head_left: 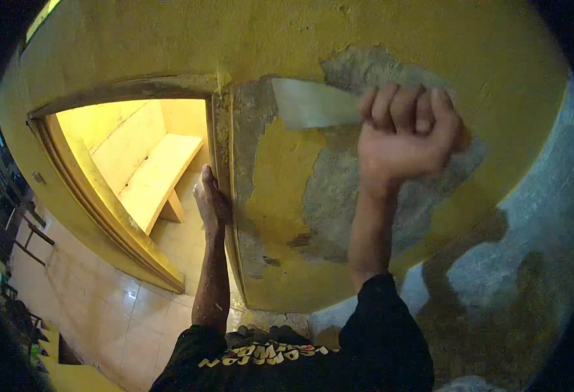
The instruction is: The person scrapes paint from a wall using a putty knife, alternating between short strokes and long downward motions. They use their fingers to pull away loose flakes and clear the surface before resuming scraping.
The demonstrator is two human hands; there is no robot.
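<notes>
My right hand [408, 130] is closed round the handle of a wide, pale scraper [313, 104]. The blade points left over a yellow wall [280, 170] where paint has come off and grey patches show. Whether the blade touches the wall cannot be made out. My left hand [212, 199] rests against the door frame [220, 144] at the wall's left edge, its fingers pointing up and no object visible in it.
Left of the wall, a doorway opens onto a lit room with a yellow bench [163, 173]. Tiled floor [104, 326] lies at the lower left, with dark metal railings [32, 235] beyond. Bluish, stained wall [528, 274] continues at the right.
</notes>
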